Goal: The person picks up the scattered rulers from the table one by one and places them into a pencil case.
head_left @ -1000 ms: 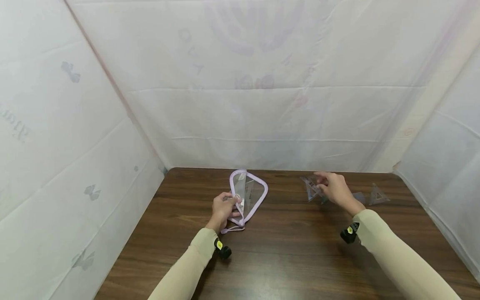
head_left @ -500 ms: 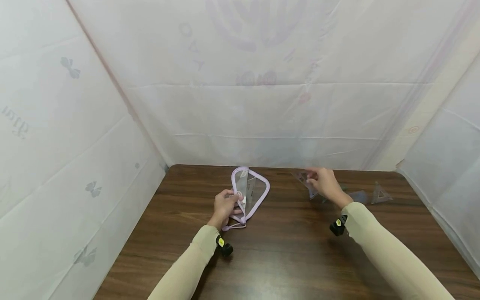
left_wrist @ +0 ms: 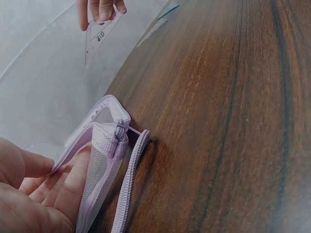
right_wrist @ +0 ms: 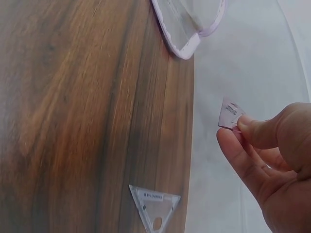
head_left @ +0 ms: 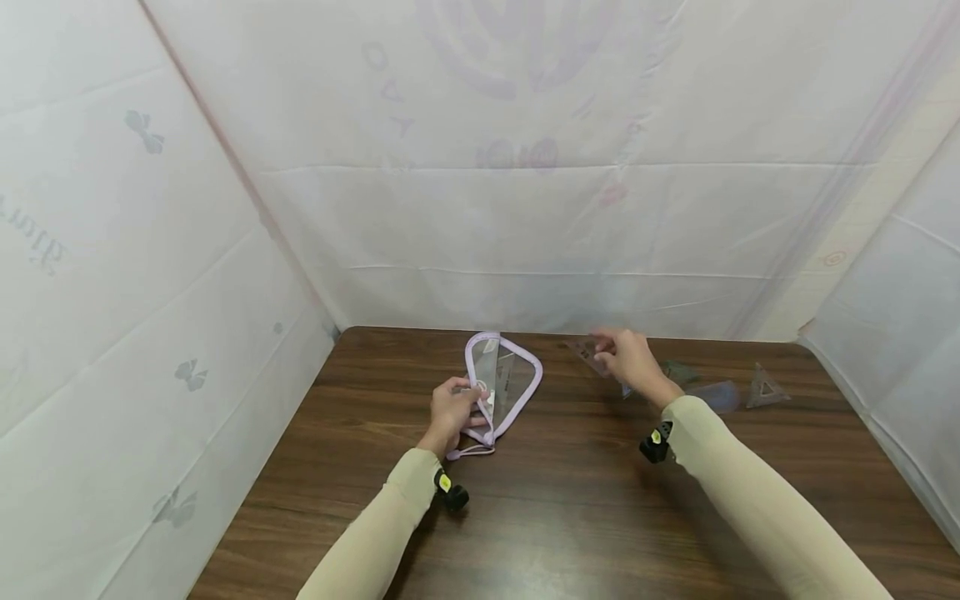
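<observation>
My left hand grips the edge of a lilac-trimmed mesh zip pouch at the left of the table's far part. In the left wrist view the pouch's mouth gapes, with the thumb on its edge and fingers against the mesh. A clear marked piece shows through the mesh. Off to the right, my right hand pinches a clear pinkish set square between thumb and fingers, raised near the far table edge. Another clear triangle lies on the table below that hand.
Right of my right hand lie a greenish flat piece, a bluish clear flat piece and a clear set square. White sheeting walls the wooden table at the back and sides. The pouch's zip cord trails on the wood.
My right hand has moved left toward the pouch with the pinkish set square, away from the other pieces, uncovering the greenish and bluish ones. The left hand keeps its hold on the pouch.
</observation>
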Motion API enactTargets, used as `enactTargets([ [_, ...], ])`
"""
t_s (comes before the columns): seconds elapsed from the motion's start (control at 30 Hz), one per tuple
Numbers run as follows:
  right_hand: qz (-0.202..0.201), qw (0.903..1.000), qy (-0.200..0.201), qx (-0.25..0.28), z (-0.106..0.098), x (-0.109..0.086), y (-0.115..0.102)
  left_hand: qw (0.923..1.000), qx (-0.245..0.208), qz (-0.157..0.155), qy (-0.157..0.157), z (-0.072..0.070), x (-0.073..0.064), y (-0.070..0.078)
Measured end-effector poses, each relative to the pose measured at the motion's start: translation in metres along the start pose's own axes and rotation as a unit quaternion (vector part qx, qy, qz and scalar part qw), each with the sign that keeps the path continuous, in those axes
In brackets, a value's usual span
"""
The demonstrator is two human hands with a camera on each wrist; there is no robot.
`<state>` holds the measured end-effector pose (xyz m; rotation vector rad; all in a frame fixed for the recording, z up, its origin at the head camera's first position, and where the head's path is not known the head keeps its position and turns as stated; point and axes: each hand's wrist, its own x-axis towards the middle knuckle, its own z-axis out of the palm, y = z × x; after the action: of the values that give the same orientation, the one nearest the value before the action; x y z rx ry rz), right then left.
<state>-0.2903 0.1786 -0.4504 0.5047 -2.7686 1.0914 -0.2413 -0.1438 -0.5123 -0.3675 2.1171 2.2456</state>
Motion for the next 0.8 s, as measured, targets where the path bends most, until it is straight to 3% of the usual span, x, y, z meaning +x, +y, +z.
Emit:
enactTargets([
  [0.8, 0.011, 0.9993, 0.002, 0.035, 0.027, 0.015, -0.018, 0.9999, 0.01, -0.007, 0.004, 0.0, 0.003, -0.001],
])
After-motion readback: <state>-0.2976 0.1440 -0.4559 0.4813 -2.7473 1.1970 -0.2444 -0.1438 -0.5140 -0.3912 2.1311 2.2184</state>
